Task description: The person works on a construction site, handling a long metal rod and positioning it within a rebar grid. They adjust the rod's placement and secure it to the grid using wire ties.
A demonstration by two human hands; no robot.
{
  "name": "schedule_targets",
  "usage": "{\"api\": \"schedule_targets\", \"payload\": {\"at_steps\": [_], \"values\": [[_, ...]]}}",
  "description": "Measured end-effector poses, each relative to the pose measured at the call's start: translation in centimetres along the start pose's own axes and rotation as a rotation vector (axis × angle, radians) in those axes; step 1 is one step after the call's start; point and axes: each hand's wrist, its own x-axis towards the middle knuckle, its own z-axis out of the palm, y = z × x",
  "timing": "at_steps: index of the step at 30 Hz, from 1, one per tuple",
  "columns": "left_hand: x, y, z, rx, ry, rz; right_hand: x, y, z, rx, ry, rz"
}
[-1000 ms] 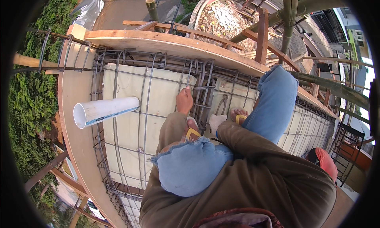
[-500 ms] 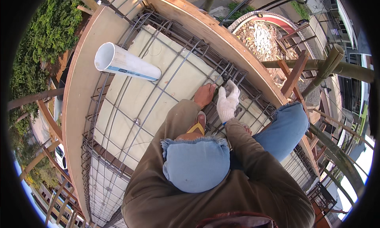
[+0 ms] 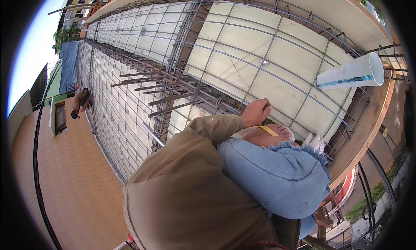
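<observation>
My left hand [image 3: 255, 113] is bare and curled closed above the rebar mesh [image 3: 272, 46], close to my foot in a yellow-strapped sandal [image 3: 271, 130]. Whatever its fingers hold, if anything, is hidden. My right hand, in a white knit glove [image 3: 315, 142], is low beside the outer bars. Most of it is hidden behind my knee in frayed blue jeans [image 3: 277, 176], so its grip does not show. Pale cream panels [image 3: 242, 26] lie under the mesh. A white pipe with a blue stripe [image 3: 346, 74] stands up through it.
Rebar ends [image 3: 167, 98] jut out left of my left arm. Wooden formwork [image 3: 368, 135] edges the slab on the right, with a drop beyond. Another person [image 3: 80, 101] bends at the far left beside a tan surface [image 3: 71, 163]. A black cable [image 3: 37, 163] hangs there.
My view has swung left, bringing the long mesh and the other person into sight. The white pipe now appears on the right. My gloved right hand has become mostly hidden behind my knee.
</observation>
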Motion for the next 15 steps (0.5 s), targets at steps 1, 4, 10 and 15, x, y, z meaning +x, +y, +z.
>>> {"api": "schedule_targets", "payload": {"at_steps": [1, 4, 10, 15], "values": [[-1.1, -0.8, -1.2, 0.014, 0.027, -0.042, 0.3, 0.1, 0.4, 0.008, 0.027, -0.029], [-3.1, -2.9, -3.4, 0.032, 0.12, -0.157, 0.4, 0.5, 1.0, -0.033, 0.038, 0.012], [3.9, -8.3, -5.4, 0.317, 0.302, -0.1, 0.3, -0.1, 0.3, -0.047, 0.016, 0.004], [6.9, -12.3, -7.5, 0.958, -0.16, -0.023, -0.1, -0.6, -0.2, -0.036, -0.002, 0.016]]}}
